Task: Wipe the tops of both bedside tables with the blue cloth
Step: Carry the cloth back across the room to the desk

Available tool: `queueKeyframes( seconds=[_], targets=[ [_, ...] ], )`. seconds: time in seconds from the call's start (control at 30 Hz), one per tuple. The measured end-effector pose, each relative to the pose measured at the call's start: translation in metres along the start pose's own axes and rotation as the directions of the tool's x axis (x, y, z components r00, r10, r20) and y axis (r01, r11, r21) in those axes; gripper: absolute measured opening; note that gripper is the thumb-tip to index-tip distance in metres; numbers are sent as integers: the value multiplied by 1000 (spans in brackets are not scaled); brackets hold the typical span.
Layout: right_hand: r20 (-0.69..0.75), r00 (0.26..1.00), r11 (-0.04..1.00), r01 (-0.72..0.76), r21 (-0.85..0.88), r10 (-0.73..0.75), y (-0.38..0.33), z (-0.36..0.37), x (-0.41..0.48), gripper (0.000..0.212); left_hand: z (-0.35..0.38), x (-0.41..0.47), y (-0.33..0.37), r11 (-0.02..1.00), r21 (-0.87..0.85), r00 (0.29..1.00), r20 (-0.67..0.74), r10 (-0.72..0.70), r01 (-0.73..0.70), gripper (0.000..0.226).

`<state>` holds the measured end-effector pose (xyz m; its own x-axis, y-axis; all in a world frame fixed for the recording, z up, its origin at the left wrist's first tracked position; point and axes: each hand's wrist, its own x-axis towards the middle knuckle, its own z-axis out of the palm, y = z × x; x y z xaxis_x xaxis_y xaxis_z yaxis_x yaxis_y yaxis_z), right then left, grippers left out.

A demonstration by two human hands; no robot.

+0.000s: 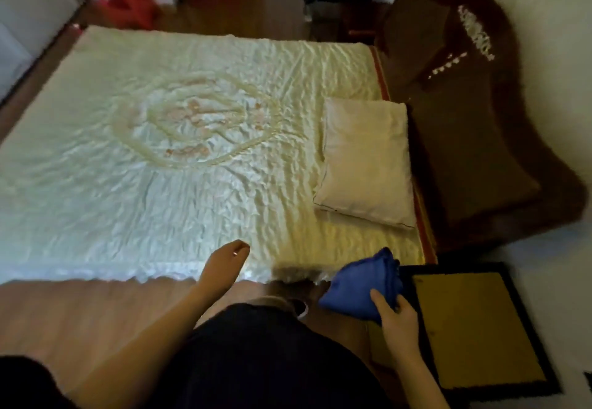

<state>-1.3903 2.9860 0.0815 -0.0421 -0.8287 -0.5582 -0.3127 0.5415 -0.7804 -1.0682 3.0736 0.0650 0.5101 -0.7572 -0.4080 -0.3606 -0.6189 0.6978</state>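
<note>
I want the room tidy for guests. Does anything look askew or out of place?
Little: the single pillow lies slightly crooked near the headboard, and the cream bedspread is wrinkled all over. Nothing looks spilled or broken.

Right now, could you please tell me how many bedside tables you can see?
1. The bedside table stands at the near corner of the bed, beside the right hand gripping the blue cloth. A second may be hidden beyond the bed's far side.
</note>
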Motion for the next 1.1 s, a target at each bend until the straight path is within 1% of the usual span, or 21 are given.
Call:
queueKeyframes(
  seconds=[0.07,0.13,0.17,0.23,0.3,0.37,0.43,0.47,0.53,0.57,0.63,0.7,0.77,0.83,0.87,0.9,1.0,1.1],
  targets=[
    [128,990,991,80,-107,-66,1,16,-2,33,-10,-40,-43,996,-15,994,-53,-92,91,20],
    [240,966,968,144,-206,-93,2,38,-7,35,-18,-84,-89,976,-51,968,-129,-215,210,19],
    [293,951,951,175,-253,-97,2,53,-11,38,-22,-108,-108,949,-104,940,-142,-312,299,21],
    [405,909,916,243,-320,-99,3,87,-21,40,-29,-150,-147,859,-210,849,-166,-502,467,31],
    [520,848,876,329,-353,-109,1,128,-38,38,-37,-192,-180,774,-334,760,-205,-617,539,31],
    [628,771,835,412,-365,-105,2,173,-57,36,-44,-232,-209,687,-456,664,-243,-707,565,27],
    [711,701,806,456,-378,-63,3,220,-76,31,-47,-266,-235,594,-577,548,-279,-789,561,35],
    [744,667,790,477,-386,-38,3,245,-88,26,-47,-281,-246,548,-630,494,-283,-822,550,35],
    [818,574,766,524,-373,6,5,296,-113,12,-47,-307,-269,449,-729,387,-270,-882,516,31],
    [846,533,759,541,-363,24,6,322,-128,7,-47,-319,-281,388,-776,335,-241,-911,498,32],
    [877,477,744,569,-352,50,8,375,-154,9,-44,-340,-310,254,-847,245,-152,-958,466,37],
    [899,431,725,593,-350,81,9,425,-177,11,-46,-354,-339,155,-895,188,-82,-979,418,37],
    [907,408,706,612,-357,104,10,472,-193,12,-60,-359,-365,98,-919,150,-43,-988,381,38],
    [911,396,688,631,-358,111,4,511,-204,12,-89,-359,-384,96,-927,123,-54,-991,364,38],
    [909,401,687,630,-362,111,-1,528,-208,12,-106,-356,-393,107,-926,125,-65,-990,362,38],
    [903,418,688,625,-369,104,-8,545,-210,12,-127,-353,-398,119,-924,133,-75,-988,365,39],
    [884,463,695,613,-375,68,-29,591,-210,3,-187,-334,-416,193,-906,207,-121,-971,376,42],
    [857,514,709,593,-381,31,-47,645,-203,4,-247,-304,-430,273,-891,251,-189,-949,363,44]
  ],
)
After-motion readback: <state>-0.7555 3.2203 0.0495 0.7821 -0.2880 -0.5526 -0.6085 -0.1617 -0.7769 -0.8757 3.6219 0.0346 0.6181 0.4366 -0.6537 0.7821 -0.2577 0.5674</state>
